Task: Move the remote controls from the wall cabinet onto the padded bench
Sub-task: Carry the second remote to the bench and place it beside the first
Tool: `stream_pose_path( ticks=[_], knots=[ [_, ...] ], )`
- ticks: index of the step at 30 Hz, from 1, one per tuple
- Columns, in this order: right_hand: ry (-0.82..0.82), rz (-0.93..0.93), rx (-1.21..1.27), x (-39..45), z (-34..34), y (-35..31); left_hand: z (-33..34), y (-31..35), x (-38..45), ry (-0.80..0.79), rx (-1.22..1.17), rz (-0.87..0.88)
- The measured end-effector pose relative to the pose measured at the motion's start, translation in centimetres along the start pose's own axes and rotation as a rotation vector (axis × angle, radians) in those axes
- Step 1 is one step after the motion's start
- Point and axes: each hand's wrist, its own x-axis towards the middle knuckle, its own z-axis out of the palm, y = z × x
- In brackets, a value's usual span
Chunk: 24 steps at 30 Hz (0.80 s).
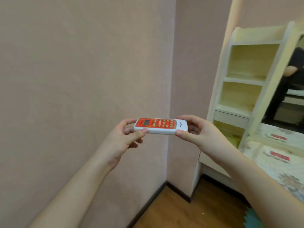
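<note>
Remote control (160,126): white body, orange keypad face up, held level in mid-air before the pink wall | left hand (127,137): fingers clamped on its left end | right hand (197,130): fingers clamped on its right end | shelf unit (243,79): at right

Underside of remote (160,126) hidden; button labels too small to read. Fingers of left hand (126,137) and right hand (199,130) partly concealed behind remote body. Both forearms cut off by bottom edge. Shelf unit (243,79) blurred. Mirror (286,83) cut off by right edge; reflected figure indistinct. Two red items (279,157) on patterned surface blurred, unidentifiable. Teal object (251,218) cut off by bottom edge.
</note>
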Motion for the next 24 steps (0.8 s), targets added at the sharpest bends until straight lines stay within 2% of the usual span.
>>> stream_pose_path(
  ticks=[9,19,24],
  knots=[
    [0.214,0.113,-0.118,-2.7,-10.4,4.9,12.4,-2.4,5.5,-0.24,0.012,-0.026],
    [0.367,0.248,-0.147,-6.1,-25.1,11.4,30.0,-4.6,9.9,-0.432,0.045,-0.065],
    [0.428,0.284,-0.137,-7.5,-30.0,14.0,36.3,-5.4,11.6,-0.509,0.055,-0.071]
  ],
)
